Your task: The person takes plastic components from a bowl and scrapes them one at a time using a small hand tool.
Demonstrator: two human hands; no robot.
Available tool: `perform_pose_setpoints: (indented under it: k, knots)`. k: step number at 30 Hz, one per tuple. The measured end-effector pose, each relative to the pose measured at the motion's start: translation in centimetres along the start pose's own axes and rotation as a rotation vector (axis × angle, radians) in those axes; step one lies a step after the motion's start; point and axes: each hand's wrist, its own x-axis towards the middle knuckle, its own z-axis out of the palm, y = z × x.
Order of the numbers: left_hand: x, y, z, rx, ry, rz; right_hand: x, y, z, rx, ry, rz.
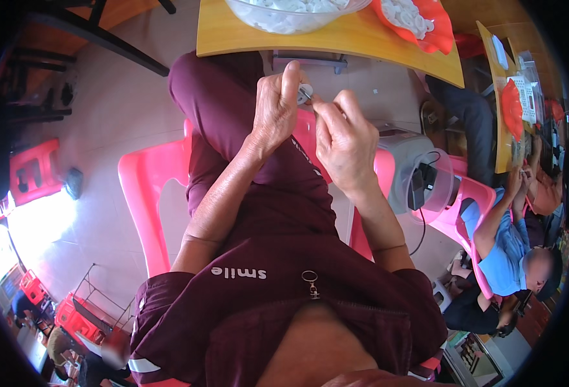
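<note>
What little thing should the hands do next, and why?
Maybe the right hand should gently work the thin dark piece against the small white round piece: the left hand holds the white one, and the dark tip seems to touch it.

Pale floor (104, 142), with a wooden table (233, 39) at top, a second table (502, 145) at right, a pink chair (144, 187) at centre, and bright glare (36, 226) at lower left.

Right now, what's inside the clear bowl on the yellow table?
The clear bowl holds a heap of small white pieces, some showing through its wall. Pieces deeper in the heap are covered by the outer ones, and the picture's top edge cuts off the far side.
</note>
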Motion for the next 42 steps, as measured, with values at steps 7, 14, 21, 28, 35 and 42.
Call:
perform_pose_setpoints:
  k: [7, 14, 21, 28, 35, 42]
  knots:
    - [0.1, 1.5, -0.1, -0.338, -0.191, -0.177, 0.2, 0.9, -0.7, 0.128, 0.225, 0.053]
    - [-0.4, 2.8, 0.5, -0.888, -0.372, -0.184, 0.5, 1.2, -1.7, 0.303, 0.325, 0.091]
    - [-0.1, 4.2, 1.2, -1.146, -0.516, -0.266, 0.2, 1.6, -1.9, 0.430, 0.437, 0.119]
    - [0.7, 4.4, 1.7, -1.141, -0.579, -0.255, 0.1, 2.7, -1.9, 0.443, 0.530, 0.026]
    - [0.7, 4.0, 1.6, -1.286, -0.573, -0.380, 0.0, 2.7, -1.9, 0.560, 0.513, 0.080]
    - [0.3, 4.2, 2.0, -1.319, -0.551, -0.453, 0.5, 2.5, -1.7, 0.591, 0.570, 0.094]
